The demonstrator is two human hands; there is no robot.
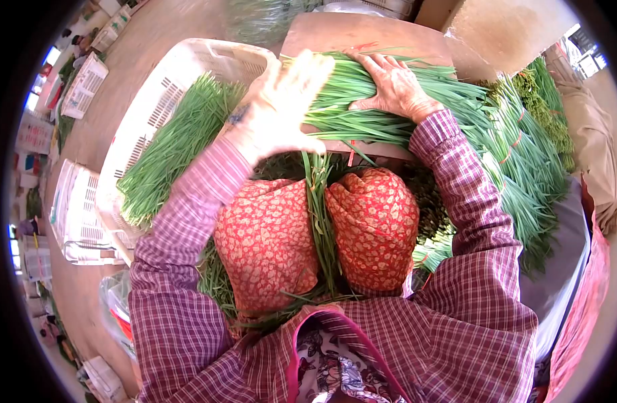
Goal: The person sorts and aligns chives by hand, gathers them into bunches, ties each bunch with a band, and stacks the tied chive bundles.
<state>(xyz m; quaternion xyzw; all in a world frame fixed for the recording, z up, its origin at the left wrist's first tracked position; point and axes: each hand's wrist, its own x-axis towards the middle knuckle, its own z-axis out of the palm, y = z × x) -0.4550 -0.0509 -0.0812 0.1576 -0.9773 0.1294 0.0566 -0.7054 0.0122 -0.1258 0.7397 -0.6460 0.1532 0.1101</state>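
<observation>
The right hand point(394, 86) lay spread on green stalks point(342, 91) across the worktop point(362, 32); the blurred left hand point(276, 104) was splayed at their end. Light pressure seemed best, keeping them parallel.

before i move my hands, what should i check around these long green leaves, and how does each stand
1. Right hand on the long, thin green leaves: ok, fingers spread over them.
2. Left hand touching the leaves: cannot tell, it is blurred and overexposed.
3. Flat brown board beneath the leaves: ok.
4. Thin red tie fastened around the leaves: cannot tell, only parts show.
5. White plastic crate with slotted walls free of other greens: not ok, a green bundle lies in it.
</observation>
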